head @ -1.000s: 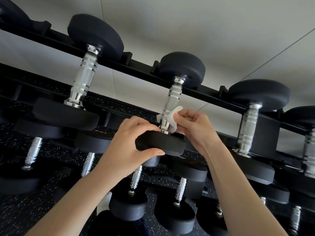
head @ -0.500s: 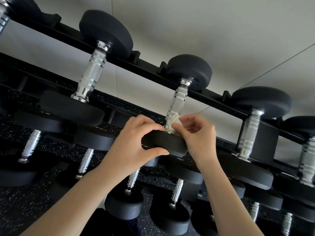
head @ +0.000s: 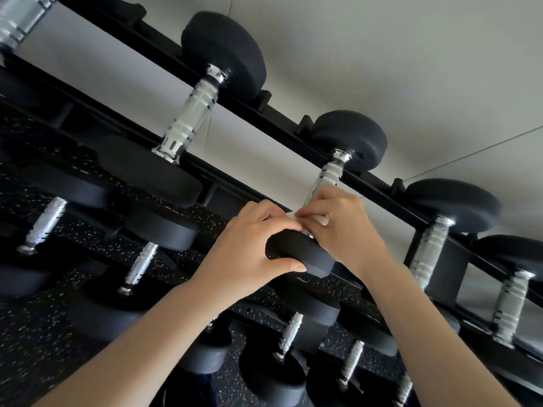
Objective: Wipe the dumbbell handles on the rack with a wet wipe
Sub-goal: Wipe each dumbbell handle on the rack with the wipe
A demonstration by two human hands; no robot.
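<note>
On the top rail of the rack [head: 279,121], we find the dumbbell [head: 352,139] seated. Its near head [head: 296,255] is gripped by the left hand [head: 249,248], thumb under and fingers over. The right hand [head: 343,230] is closed round the lower handle [head: 326,174], with the wipe [head: 322,220] pinched beneath its fingers. We judge the dumbbell heavy and rigid, best steadied at the rubber head. The ridged handle should give friction; the wipe looks thin, limp and liable to bunch.

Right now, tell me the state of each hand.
Left hand: grips the black rubber dumbbell head.
Right hand: holds the white wet wipe against the ribbed chrome handle.
</note>
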